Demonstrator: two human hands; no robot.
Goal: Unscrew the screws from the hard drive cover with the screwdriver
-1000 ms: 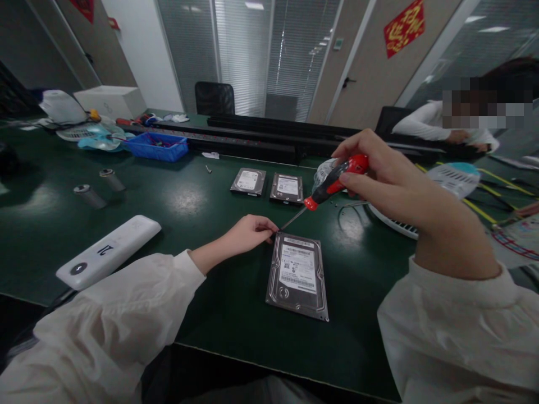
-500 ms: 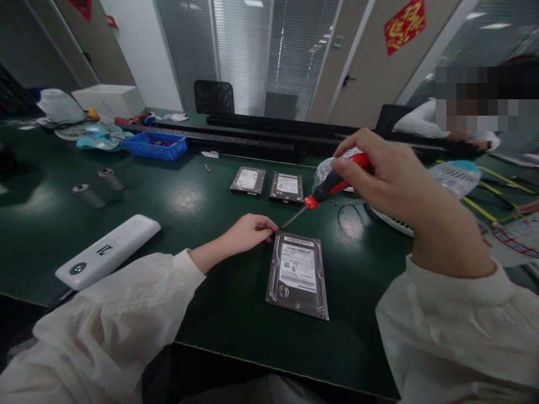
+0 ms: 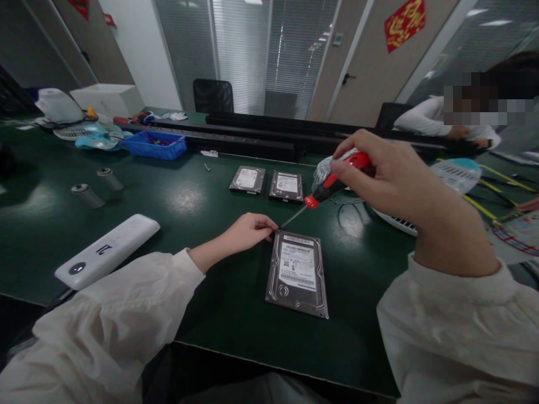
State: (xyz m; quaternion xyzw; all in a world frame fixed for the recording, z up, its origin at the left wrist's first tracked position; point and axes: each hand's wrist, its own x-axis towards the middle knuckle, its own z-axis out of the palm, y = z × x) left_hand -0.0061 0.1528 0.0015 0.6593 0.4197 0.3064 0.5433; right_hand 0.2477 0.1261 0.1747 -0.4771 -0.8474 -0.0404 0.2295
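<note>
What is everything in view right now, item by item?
near hard drive: 1, silver-grey with white label, flat on the table in front of the person
far hard drives: 2, grey, side by side farther back
screwdriver: 1, red and black handle, tip at the near hard drive's far-left corner
white device: 1, marked 21, left
metal cylinders: 2, grey, far left
blue tray: 1, back left
fan guard: 1, white and teal, right
table: 1, dark green
co-worker's sleeve: 1, white, back right
left hand: fingertips at the screwdriver tip
right hand: grips the screwdriver handle
</note>
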